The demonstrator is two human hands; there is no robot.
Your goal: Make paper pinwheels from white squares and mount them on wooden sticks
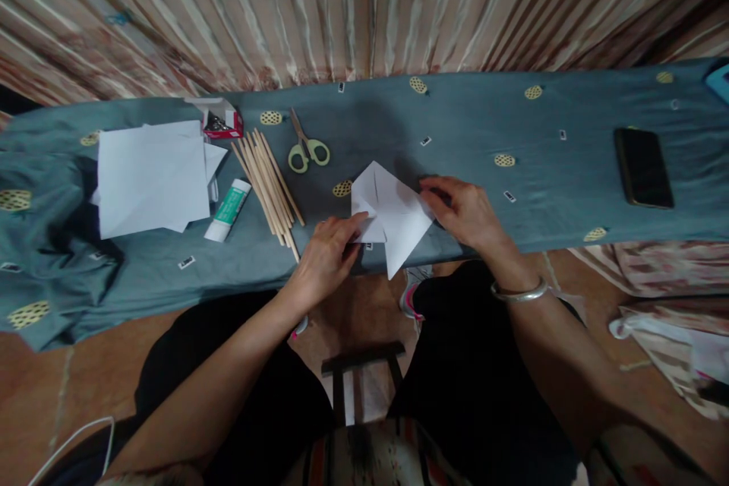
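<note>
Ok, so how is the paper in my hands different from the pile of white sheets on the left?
The folded paper is creased into pointed flaps; the pile of sheets lies flat. The folded paper looks smaller than the pile of sheets. The left hand and right hand hold the folded paper, one tip overhanging the table edge; the pile of sheets sits untouched. Both are white.

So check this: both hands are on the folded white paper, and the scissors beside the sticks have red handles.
Not red: the head view shows the scissors have green handles. The left hand and right hand are both on the folded white paper, and the scissors do lie beside the sticks.
</note>
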